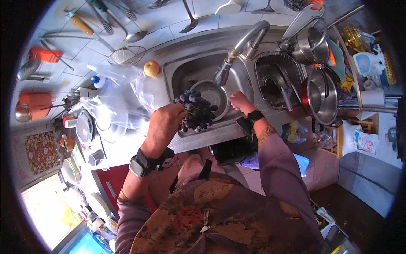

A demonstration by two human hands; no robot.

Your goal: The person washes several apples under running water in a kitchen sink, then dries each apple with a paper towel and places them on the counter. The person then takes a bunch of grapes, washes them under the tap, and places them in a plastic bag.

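My left hand [165, 123] holds a bunch of dark grapes [198, 111] by its green stem, over the front left part of the steel sink [187, 73]. Beneath and behind the grapes, a round metal basin [211, 95] sits in the sink, partly hidden by them. My right hand [240, 102] is to the right of the basin, near its rim, with the fingers curled; whether anything small is between them cannot be told. The faucet [233, 57] reaches over the basin from behind.
An apple [151, 68] and a clear plastic bag [127, 92] lie left of the sink. To the right, a smaller basin holds a wire basket [265, 60] and a knife [287, 95]. Steel pots [323, 95] stand beyond it. Utensils such as a ladle [190, 25] hang on the tiled wall.
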